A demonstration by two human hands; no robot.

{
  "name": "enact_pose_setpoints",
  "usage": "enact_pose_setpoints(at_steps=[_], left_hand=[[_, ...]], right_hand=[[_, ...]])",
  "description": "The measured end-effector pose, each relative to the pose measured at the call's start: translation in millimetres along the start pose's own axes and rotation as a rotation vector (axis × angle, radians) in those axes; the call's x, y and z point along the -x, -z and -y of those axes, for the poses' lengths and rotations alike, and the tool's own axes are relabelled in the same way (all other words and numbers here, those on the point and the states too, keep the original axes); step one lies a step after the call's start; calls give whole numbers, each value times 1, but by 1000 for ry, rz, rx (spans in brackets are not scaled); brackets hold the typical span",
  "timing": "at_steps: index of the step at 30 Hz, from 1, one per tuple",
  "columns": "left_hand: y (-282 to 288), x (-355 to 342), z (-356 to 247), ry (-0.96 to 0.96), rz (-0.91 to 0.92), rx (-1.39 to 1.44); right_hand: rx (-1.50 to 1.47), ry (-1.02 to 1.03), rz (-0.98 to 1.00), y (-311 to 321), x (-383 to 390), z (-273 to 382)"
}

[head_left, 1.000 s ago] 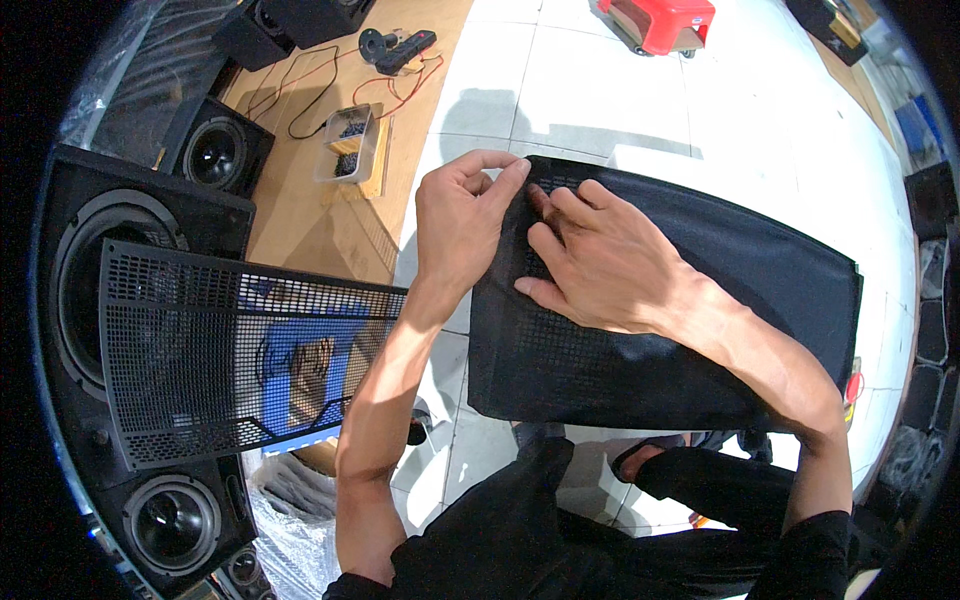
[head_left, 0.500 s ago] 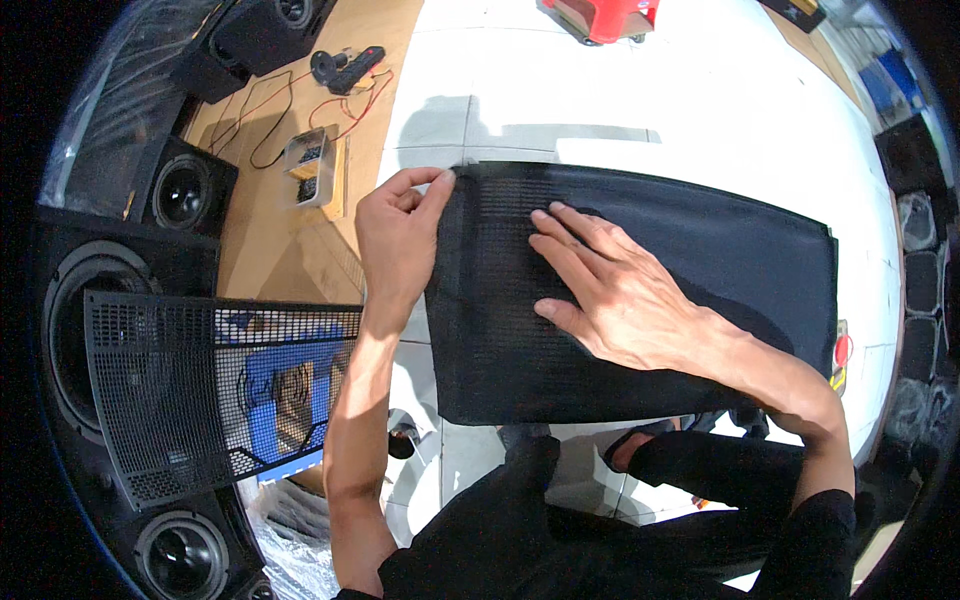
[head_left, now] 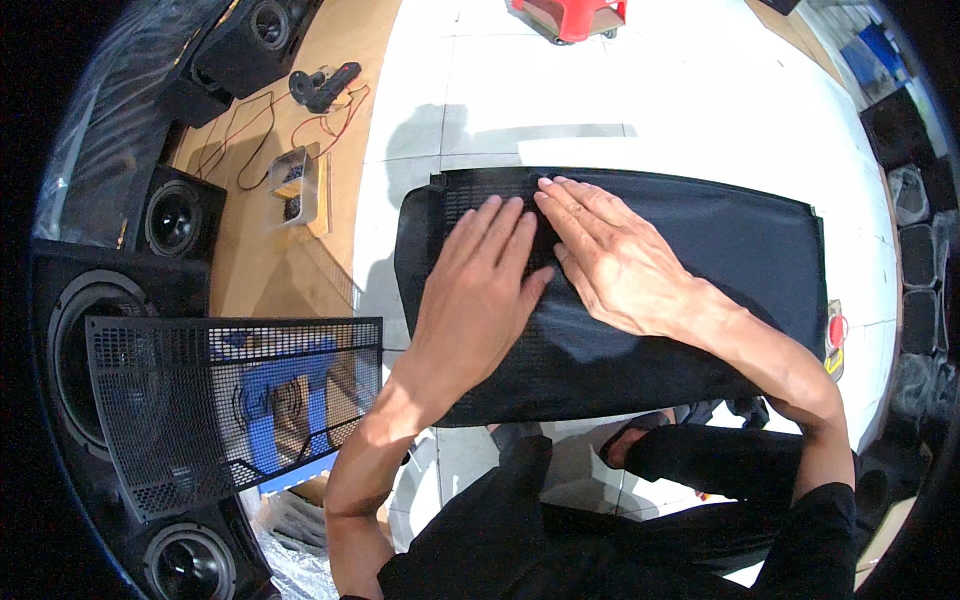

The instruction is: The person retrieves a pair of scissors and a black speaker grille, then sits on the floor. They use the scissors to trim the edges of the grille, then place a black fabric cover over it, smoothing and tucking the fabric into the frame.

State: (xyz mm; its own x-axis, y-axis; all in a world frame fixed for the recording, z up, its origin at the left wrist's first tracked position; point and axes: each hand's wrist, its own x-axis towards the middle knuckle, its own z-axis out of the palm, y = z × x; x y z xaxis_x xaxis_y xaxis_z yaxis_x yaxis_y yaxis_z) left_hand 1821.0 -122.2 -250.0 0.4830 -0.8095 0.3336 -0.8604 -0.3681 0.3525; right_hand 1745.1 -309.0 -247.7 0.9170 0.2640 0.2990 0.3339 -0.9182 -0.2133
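A wide sheet of black cloth (head_left: 740, 260) lies in front of me. Holes of a perforated panel show faintly through its left part. My left hand (head_left: 480, 275) is laid flat on the cloth near that end, fingers stretched and thumb apart. Just to its right, my right hand (head_left: 615, 255) also rests flat on the cloth, fingers straight and close together. Neither hand grips anything. Past my left hand, a loose strip of cloth (head_left: 412, 235) sticks out at the left edge. What supports the sheet is hidden.
A black perforated grille (head_left: 150, 400) leans at left beside several speakers (head_left: 175, 217). On the brown board are a clear box of small parts (head_left: 290, 180), a black tool (head_left: 330, 88) and red and black wires. A red stool (head_left: 575, 18) stands at the far side; a tape measure (head_left: 835, 335) is at right.
My left hand has let go of the cloth's far left edge and now lies flat on the cloth. My right hand's fingers have drawn closer together. The left strip of cloth now spreads outward.
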Motion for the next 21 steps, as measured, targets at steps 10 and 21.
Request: enact_pose_setpoints(at_steps=[10,21], left_hand=[[1,21,-7,-14,144,-33],[4,32,-9,6,202,-22]], right_hand=[[-103,92,-31,-22,-24,-6],[-175,87,-3,-34,-50,4]])
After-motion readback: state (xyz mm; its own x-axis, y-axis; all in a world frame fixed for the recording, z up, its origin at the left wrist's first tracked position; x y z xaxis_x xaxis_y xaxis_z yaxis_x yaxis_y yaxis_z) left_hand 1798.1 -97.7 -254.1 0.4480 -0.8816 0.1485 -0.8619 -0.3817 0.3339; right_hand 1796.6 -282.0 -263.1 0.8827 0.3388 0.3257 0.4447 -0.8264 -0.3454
